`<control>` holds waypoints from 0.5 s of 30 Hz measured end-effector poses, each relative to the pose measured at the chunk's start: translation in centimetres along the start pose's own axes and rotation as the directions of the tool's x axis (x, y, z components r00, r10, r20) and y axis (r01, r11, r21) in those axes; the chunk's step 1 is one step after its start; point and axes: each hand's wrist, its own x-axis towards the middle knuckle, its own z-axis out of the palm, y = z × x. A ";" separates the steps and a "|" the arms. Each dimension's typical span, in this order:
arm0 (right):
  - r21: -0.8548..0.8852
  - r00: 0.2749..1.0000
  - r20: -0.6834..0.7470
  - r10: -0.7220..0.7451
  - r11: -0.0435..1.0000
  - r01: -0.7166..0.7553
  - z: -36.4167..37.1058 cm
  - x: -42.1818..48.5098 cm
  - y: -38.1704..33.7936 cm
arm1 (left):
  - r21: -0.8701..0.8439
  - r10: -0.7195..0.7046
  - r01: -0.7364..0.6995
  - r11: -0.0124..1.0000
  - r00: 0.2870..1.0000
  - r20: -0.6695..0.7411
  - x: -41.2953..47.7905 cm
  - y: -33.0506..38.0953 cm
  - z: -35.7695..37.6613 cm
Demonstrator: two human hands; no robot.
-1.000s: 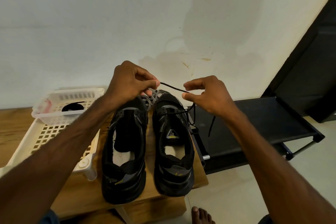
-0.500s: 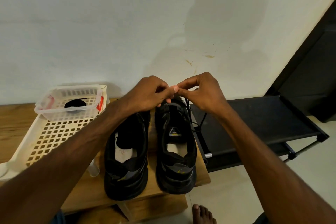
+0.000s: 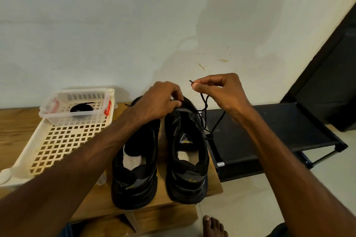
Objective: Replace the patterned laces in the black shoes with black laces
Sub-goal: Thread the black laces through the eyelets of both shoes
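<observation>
The right hand [image 3: 221,92] is pinching the lace [image 3: 204,100] tip, aiming left at the shoe [image 3: 185,150] front the left hand [image 3: 159,102] is gripping.

Left hand [image 3: 159,102], right hand [image 3: 223,92], forearms [image 3: 81,159] showing bare up to frame edges. Bare foot [image 3: 213,226] showing at bottom centre. Blue cloth [image 3: 67,230] peeking at lower left; dark cloth [image 3: 278,230] peeking at lower right.

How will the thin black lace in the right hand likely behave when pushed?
Probably floppy: the thin black lace droops in loops below the right hand. Its tip juts out straight, so it is likely stiffer there.
</observation>
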 end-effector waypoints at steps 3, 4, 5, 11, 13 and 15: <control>0.002 0.997 0.069 -0.019 1.000 0.019 -0.5 -0.2 -0.1 | -0.253 -0.058 -0.023 0.967 0.949 -0.309 1.0 0.2 -0.8; -0.016 0.994 0.103 -0.036 0.999 0.038 -0.6 -0.2 -0.1 | -0.316 -0.078 -0.043 0.948 0.930 -0.359 1.4 0.4 -1.0; -0.049 0.988 0.142 -0.056 0.997 0.064 -0.6 -0.3 -0.1 | -0.352 -0.077 -0.062 0.934 0.926 -0.369 1.8 0.6 -1.2; -0.391 0.979 0.200 -0.038 0.913 0.115 0.1 -0.6 0.8 | -0.100 0.031 -0.038 0.994 0.997 -0.071 1.6 -0.5 0.1; -0.468 0.978 0.207 -0.002 0.878 0.101 0.5 -0.5 1.1 | -0.026 0.036 -0.037 0.999 0.998 -0.044 1.1 -0.8 0.5; -0.503 0.987 0.160 0.016 0.862 0.067 0.8 -0.5 1.4 | -0.008 0.035 -0.036 0.999 0.998 -0.061 0.8 -0.9 0.6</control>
